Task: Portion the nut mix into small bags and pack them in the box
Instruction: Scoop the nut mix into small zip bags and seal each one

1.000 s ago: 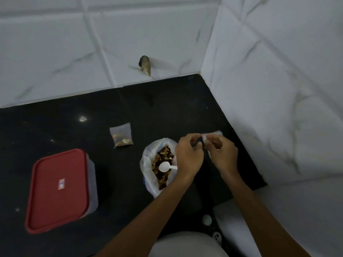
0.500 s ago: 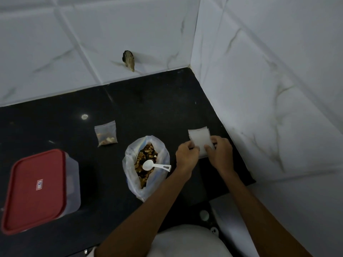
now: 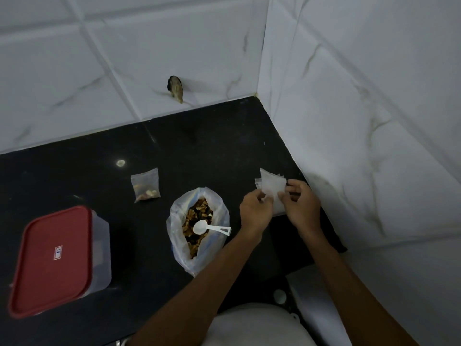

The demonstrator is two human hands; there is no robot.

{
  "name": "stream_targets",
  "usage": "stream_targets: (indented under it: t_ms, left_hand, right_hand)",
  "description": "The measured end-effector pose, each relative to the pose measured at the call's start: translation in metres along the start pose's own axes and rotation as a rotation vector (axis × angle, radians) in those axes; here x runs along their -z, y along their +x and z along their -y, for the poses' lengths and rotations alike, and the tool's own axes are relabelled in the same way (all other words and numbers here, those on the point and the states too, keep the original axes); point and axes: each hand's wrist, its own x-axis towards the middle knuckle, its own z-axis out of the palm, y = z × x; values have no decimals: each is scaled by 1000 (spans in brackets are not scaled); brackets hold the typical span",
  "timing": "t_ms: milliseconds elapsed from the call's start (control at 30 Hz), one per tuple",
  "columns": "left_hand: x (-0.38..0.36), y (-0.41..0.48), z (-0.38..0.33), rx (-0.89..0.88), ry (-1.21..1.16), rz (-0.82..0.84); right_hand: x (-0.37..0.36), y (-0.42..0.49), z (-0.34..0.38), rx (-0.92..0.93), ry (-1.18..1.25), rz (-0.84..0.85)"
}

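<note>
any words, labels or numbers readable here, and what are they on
Sticker on the red lid of the box: a small white label with a dark mark, too blurred to read.
Nothing else in view carries readable text.

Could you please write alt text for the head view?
The left hand and right hand pinch a stack of small empty bags over a black counter. Beside them, an open bag of nut mix holds a white scoop; further left lie one filled small bag and a closed red-lidded box.
</note>
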Motion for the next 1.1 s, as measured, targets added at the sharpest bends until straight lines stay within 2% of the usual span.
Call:
stream_targets:
  t_ms: [200, 367, 433, 500, 633, 767, 833, 867, 967, 1000, 1100]
  left_hand:
    - [27, -14, -16, -87, -111, -93]
    - [97, -37, -21, -170, -302, -103]
    - [131, -44, -15, -215, -271, -74]
    - [162, -50, -6, -240, -232, -40]
    - [206, -63, 10, -220, -214, -21]
    - [231, -69, 23, -200, -203, -25]
    - [237, -70, 28, -200, -217, -81]
    - [239, -71, 32, -230, -160, -168]
    - [245, -77, 39, -374, 153, -566]
    - [246, -82, 40, -435, 159, -613]
    - [247, -90, 44, -424, 29, -437]
  right_hand:
    - [-1, -33, 38, -51, 262, -36]
    - [-17, -63, 74, -174, 566, -39]
    - [-21, -70, 87, -149, 556, -7]
    - [-26, -76, 99, -123, 524, 94]
    - [-43, -87, 118, -79, 431, 338]
    - [-59, -100, 128, 13, 299, 461]
    - [-68, -108, 131, 60, 240, 477]
    - [-73, -112, 133, 76, 227, 466]
    - [-88, -124, 136, 154, 173, 426]
    - [-94, -129, 137, 197, 143, 420]
    - [-110, -148, 142, 324, 91, 410]
